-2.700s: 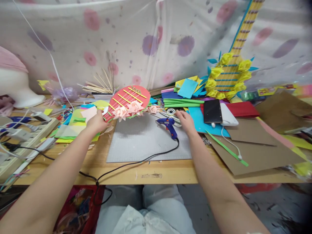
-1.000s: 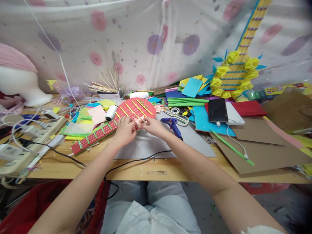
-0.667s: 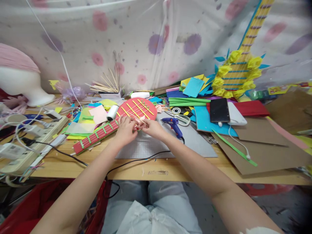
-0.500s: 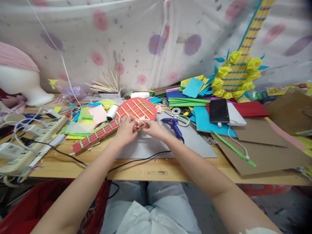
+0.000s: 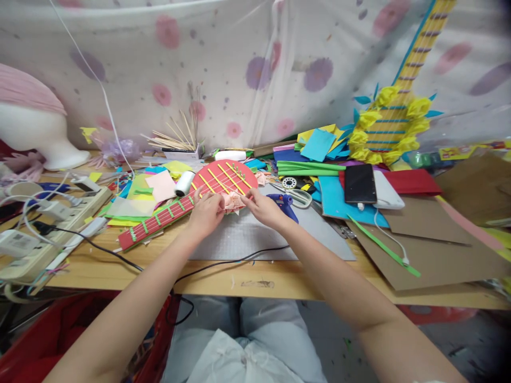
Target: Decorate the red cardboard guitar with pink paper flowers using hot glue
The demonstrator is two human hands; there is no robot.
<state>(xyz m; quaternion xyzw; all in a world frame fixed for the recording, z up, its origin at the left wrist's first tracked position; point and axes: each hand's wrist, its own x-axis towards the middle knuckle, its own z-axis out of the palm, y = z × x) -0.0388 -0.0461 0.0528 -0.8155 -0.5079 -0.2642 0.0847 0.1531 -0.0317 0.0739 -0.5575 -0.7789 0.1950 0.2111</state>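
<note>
A red paper-craft guitar point(image 5: 191, 202) lies slanted on the table, its round body to the right and its neck pointing lower left, with yellow strips and green frets. At the body's near edge sits a crumpled pale-pink paper flower point(image 5: 232, 200). My left hand point(image 5: 206, 214) rests at the join of neck and body, its fingers bent and closed against the flower's left side. On the flower's right, my right hand point(image 5: 264, 207) has its fingers pinched together at the body's edge; what they hold is hidden. A blue glue gun point(image 5: 288, 206) lies partly behind my right hand.
A grey cutting mat point(image 5: 319, 242) lies under the guitar body. White-handled scissors point(image 5: 301, 198), a thread spool point(image 5: 184, 183) and a phone point(image 5: 360, 182) are around it. Left stands a power strip point(image 5: 80, 213); a yellow paper guitar point(image 5: 391, 122) leans at the back right.
My right hand has moved slightly right, away from my left hand, uncovering more of the pink flower and covering more of the glue gun. My left hand stays almost in place.
</note>
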